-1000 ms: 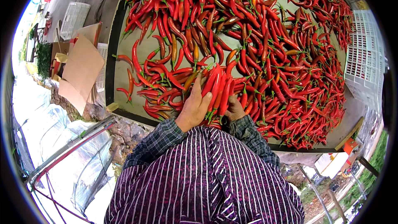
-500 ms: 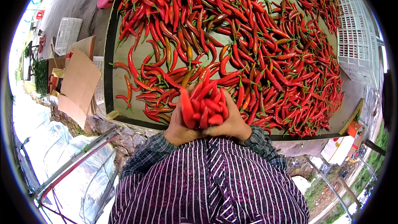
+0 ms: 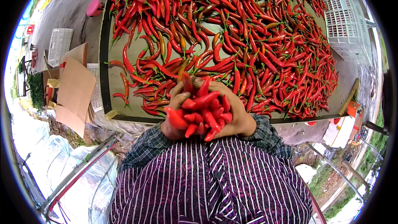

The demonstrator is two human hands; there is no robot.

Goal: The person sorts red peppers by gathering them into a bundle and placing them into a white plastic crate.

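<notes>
A bundle of red chili peppers [image 3: 203,110] is gathered between my two hands, close in front of my striped apron, with the pepper tips pointing toward me. My left hand [image 3: 172,126] wraps the bundle from the left, its thumb lying across the upper side. From the right, my right hand [image 3: 238,114] curls round the same peppers. Both hands are closed on them above the near edge of the table. Beyond lies a wide spread of loose chilies [image 3: 265,54], mostly red with some brownish or orange ones and green stems. The bundle hides its far ends.
The dark-rimmed table [image 3: 106,29] carries the chilies. A white plastic crate [image 3: 346,20] stands at its far right corner. Cardboard sheets [image 3: 76,85], another white crate [image 3: 60,45] and a pink stool [image 3: 94,7] are on the left. Clear plastic sheeting [image 3: 58,170] lies lower left.
The bundle has tipped so more pepper tips face me and spread wider. My left thumb now shows over it. The whole view has shifted slightly, moving the table up and left.
</notes>
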